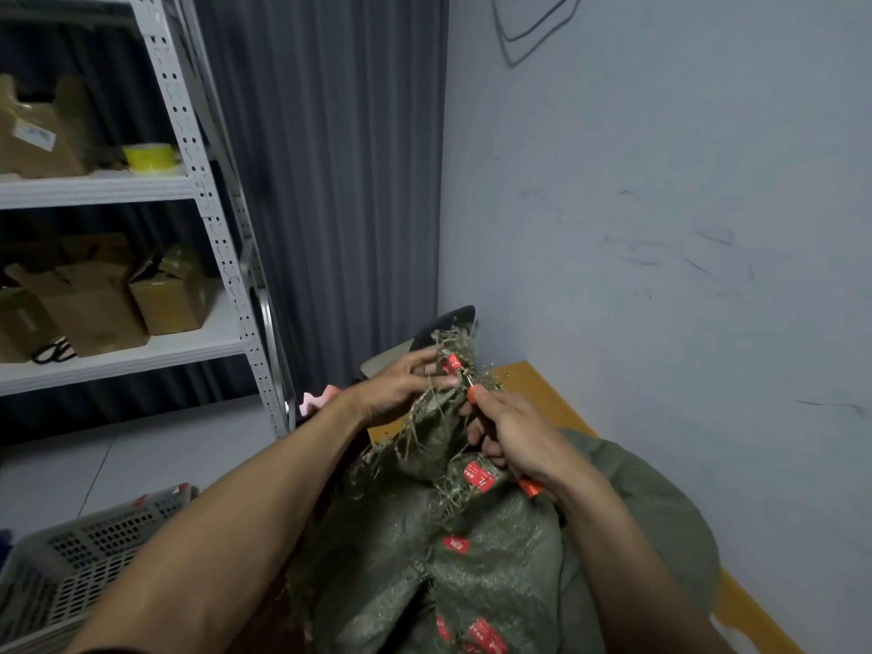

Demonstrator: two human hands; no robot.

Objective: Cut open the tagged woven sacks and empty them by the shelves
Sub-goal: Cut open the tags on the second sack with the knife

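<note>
We see the right hand (514,441) clenched round an orange-handled cutter (529,488), and the left hand (401,387) pinching the frayed neck of the olive-green woven sack with red tags (495,573). The sack lies slumped on a yellow board (533,384) near white metal shelves (94,188). It looks soft and limp, so we judge the bunched neck the best hold.
</note>
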